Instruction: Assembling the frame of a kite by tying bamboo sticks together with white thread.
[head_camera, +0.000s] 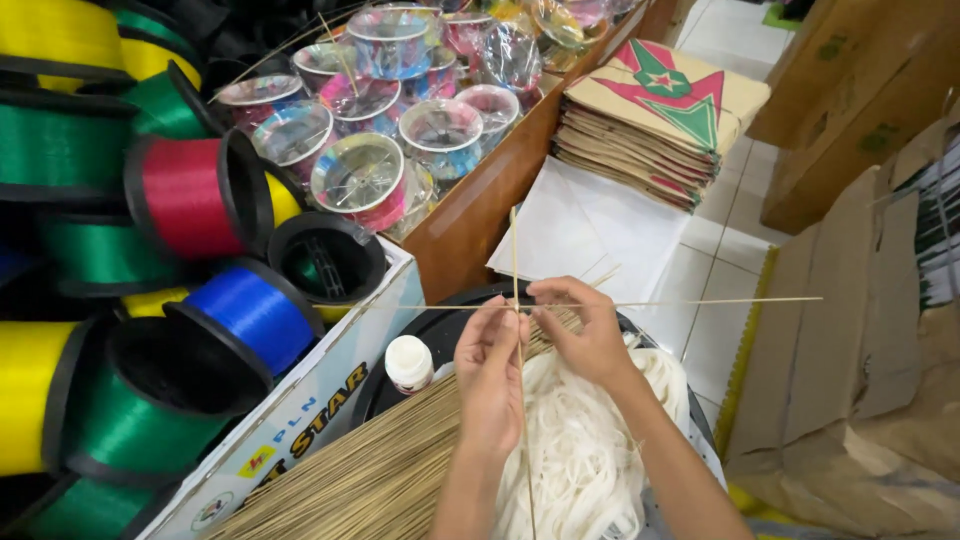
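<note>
Two thin bamboo sticks, the upright stick (516, 250) and the cross stick (700, 300), meet over the black tray (440, 325). Left hand (490, 370) pinches the crossing with fingers closed on both sticks; right hand (585, 335) pinches there too. Below lie white cord (580, 450), a bundle of sticks (370, 470) and a white glue bottle (409, 362).

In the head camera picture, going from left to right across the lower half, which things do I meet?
Yellow spool → green spool → blue spool → small white bottle → left hand → right hand, both on the crossed thin sticks → torn cardboard box.
</note>
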